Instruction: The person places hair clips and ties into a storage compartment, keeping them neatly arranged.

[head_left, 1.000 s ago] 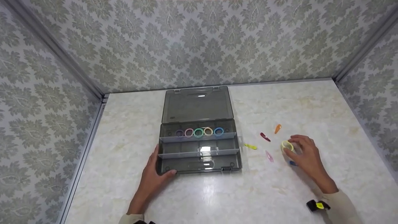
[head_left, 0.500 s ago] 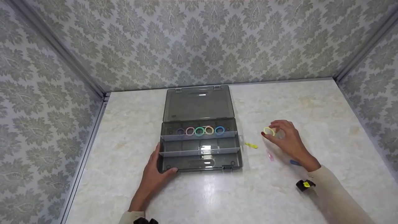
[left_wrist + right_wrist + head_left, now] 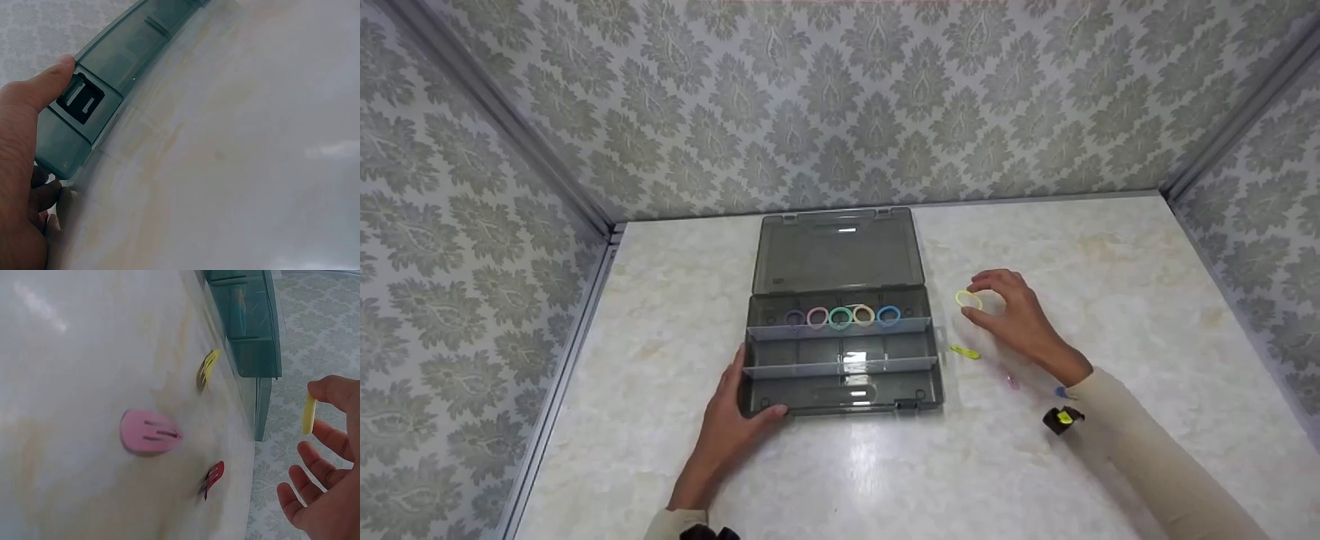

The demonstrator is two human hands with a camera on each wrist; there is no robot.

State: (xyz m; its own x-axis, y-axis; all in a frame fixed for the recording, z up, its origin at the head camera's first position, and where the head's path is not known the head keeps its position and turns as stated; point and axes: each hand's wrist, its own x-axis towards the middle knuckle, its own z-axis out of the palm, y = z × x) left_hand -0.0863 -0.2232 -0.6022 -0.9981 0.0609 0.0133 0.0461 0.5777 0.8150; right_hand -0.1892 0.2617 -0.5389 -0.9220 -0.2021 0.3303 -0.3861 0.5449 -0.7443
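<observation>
My right hand (image 3: pixel 1016 319) pinches a yellow hair tie (image 3: pixel 958 300) between thumb and fingertips, above the table to the right of the box; in the right wrist view the tie (image 3: pixel 308 415) shows edge-on. With my left hand (image 3: pixel 729 424) I grip the near left corner of a smoky plastic organizer box (image 3: pixel 840 412), its lid (image 3: pixel 840 255) laid open behind it. The left wrist view has my thumb (image 3: pixel 56 79) against the box wall. Along the back compartment stand several hair ties in a row: purple (image 3: pixel 787 321), pink (image 3: pixel 810 324), green (image 3: pixel 831 322), peach (image 3: pixel 855 321) and blue (image 3: pixel 879 319).
Snap hair clips lie on the table right of the box: a yellow-green clip (image 3: pixel 964 352), a pink clip (image 3: pixel 147 432), a dark red clip (image 3: pixel 214 475) and a blue one (image 3: pixel 1061 391) partly behind my sleeve. Two dividers (image 3: pixel 840 367) split the box into rows. Patterned walls enclose the table.
My right hand has lifted the yellow hair tie and carried it left and back toward the box. My left hand stays on the box corner.
</observation>
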